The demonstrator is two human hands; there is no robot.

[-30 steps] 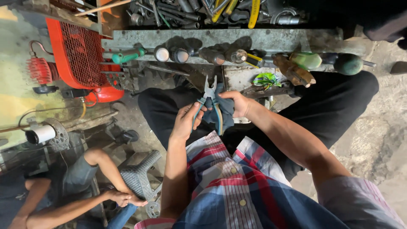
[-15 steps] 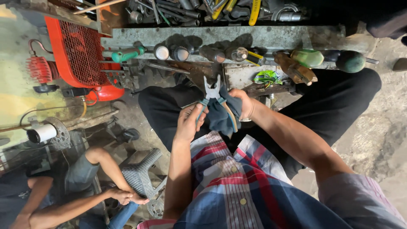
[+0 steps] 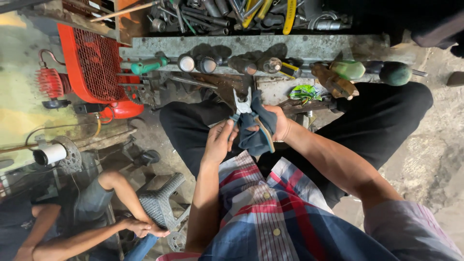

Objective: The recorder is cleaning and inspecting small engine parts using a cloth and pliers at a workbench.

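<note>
- Dark blue-grey cloth (image 3: 255, 136) is bunched around a pair of pliers (image 3: 243, 102), held up over the person's lap, between knees in black trousers.
- The pliers' metal head pokes up out of the cloth with its tips slightly parted; a yellow-edged handle shows through the folds lower down.
- The right hand (image 3: 276, 123) wraps the cloth and the pliers' handles from the right, fingers curled shut around the bundle.
- The left hand (image 3: 220, 142) comes in from the left, its fingers pinching the cloth just below the pliers' head.
- Just beyond the hands runs a worn grey ledge (image 3: 309, 46) carrying a row of tools: a green-handled screwdriver (image 3: 147, 65) at the left, several dark round handle ends in the middle, a pale green handle (image 3: 349, 69) and a dark green one (image 3: 395, 73) at the right.
- A crumpled green wrapper (image 3: 304, 92) lies below the ledge, near the right hand.
- Above the ledge, a tray is crammed with metal tools, one with a yellow grip (image 3: 289, 10).
- At the left stands an orange-red machine with a mesh guard (image 3: 94, 63).
- In the lower left, another person crouches on the floor, one hand (image 3: 140, 227) resting on a grey woven stool (image 3: 159, 205), well apart from the cloth and pliers.
</note>
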